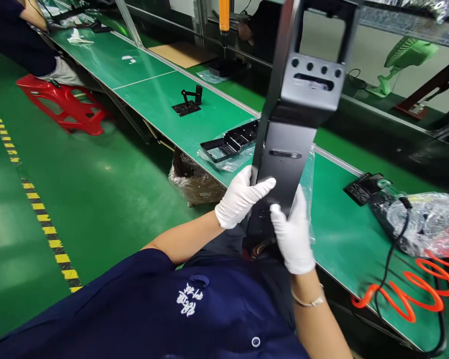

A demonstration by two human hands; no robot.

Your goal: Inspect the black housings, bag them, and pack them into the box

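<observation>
A long black housing panel (288, 142) stands tilted upright before me, with a rectangular opening at its top, a row of round holes and a slot below. My left hand (243, 197), in a white glove, grips its left edge with the thumb laid across the face. On the lower right edge, my right hand (294, 229), gloved too, is closed round it, thumb on the front. The fingers behind the panel are hidden. Just beyond, a similar black frame (230, 142) lies on clear plastic film on the green bench (153, 112).
A small black bracket (189, 102) stands farther left on the bench. At right lie a plastic-wrapped bundle (430, 219) and a coiled orange air hose (407, 294). An orange screwdriver (224, 17) hangs above. A co-worker (18, 40) sits on a red stool (63, 104).
</observation>
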